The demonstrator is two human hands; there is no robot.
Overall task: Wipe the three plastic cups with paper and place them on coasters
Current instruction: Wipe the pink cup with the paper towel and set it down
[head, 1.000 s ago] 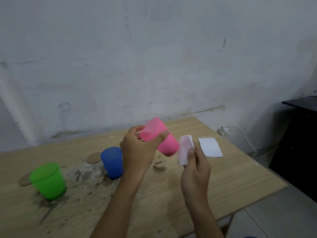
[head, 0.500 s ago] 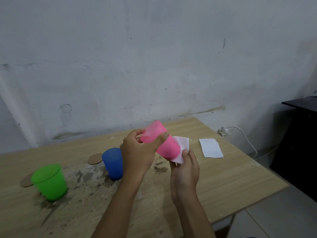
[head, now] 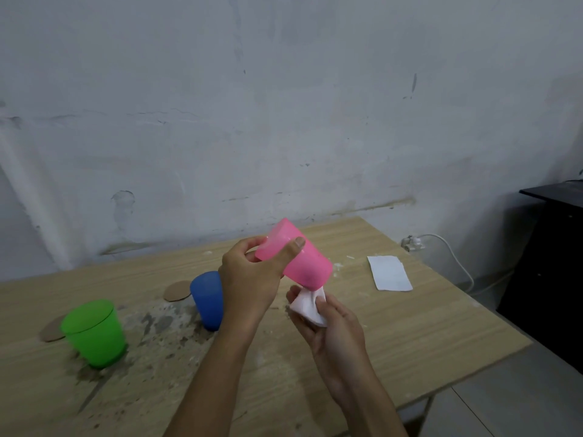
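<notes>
The pink cup (head: 299,260) was gripped near its base by the left hand (head: 249,282), held above the table, tilted with its mouth aimed down-right. The crumpled paper (head: 307,305), pinched in the right hand (head: 334,326), was poked just into that mouth from below.

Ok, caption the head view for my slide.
Left hand tilts the pink cup while right hand pushes paper into its mouth.

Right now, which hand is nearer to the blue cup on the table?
Left. The left hand holds the pink cup just right of the blue cup; the right hand, pinching paper, is farther right.
</notes>
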